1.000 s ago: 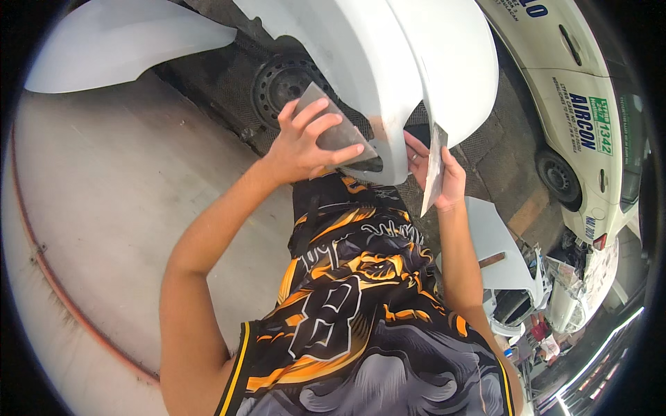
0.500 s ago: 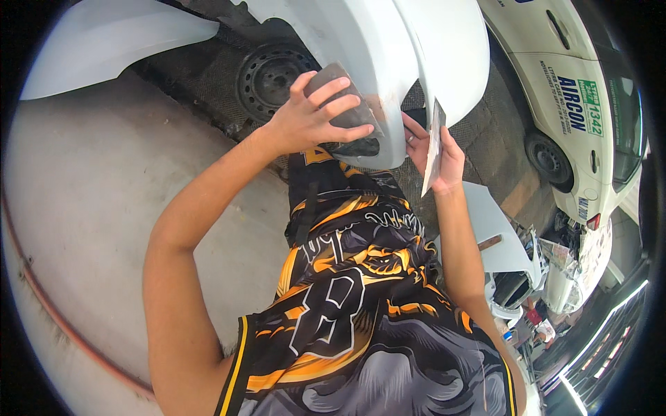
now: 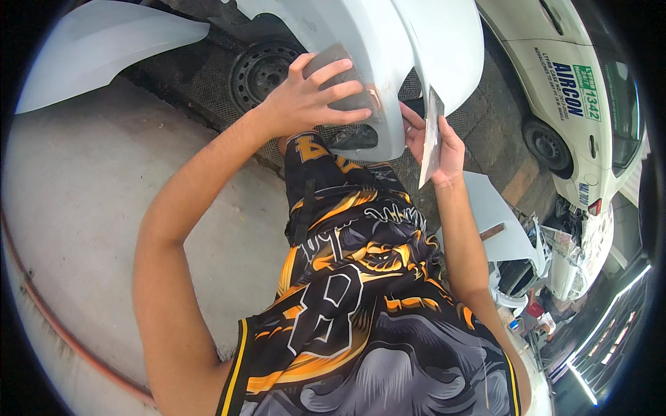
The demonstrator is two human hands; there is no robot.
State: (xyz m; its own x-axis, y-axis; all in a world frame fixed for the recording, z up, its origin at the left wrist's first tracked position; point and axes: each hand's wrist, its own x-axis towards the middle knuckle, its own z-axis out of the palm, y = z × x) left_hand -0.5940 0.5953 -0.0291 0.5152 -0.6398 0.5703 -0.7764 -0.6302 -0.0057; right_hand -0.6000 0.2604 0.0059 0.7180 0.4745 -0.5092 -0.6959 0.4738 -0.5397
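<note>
My left hand (image 3: 309,97) has its fingers spread over the back of a dark grey rectangular sheet or pad (image 3: 331,80), pressing it flat against a light grey-white car bumper (image 3: 378,45). A small brownish patch shows on the bumper beside the pad's right edge. On the other side of the bumper's lower end, my right hand (image 3: 444,149) grips a thin flat plate (image 3: 431,135) with a grey face and a pale, smeared edge. That plate stands nearly edge-on to me. The right fingers are partly hidden behind it, close to the bumper.
A steel wheel (image 3: 263,76) lies on the dark textured floor beyond my left hand. Another pale body panel (image 3: 104,52) is at the far left. A white car (image 3: 555,90) stands at the right, with a detached light panel (image 3: 489,215) beside my right forearm.
The view has shifted slightly, so the bumper and both hands appear a little up and left. My left hand still presses the pad, and my right hand keeps the plate.
</note>
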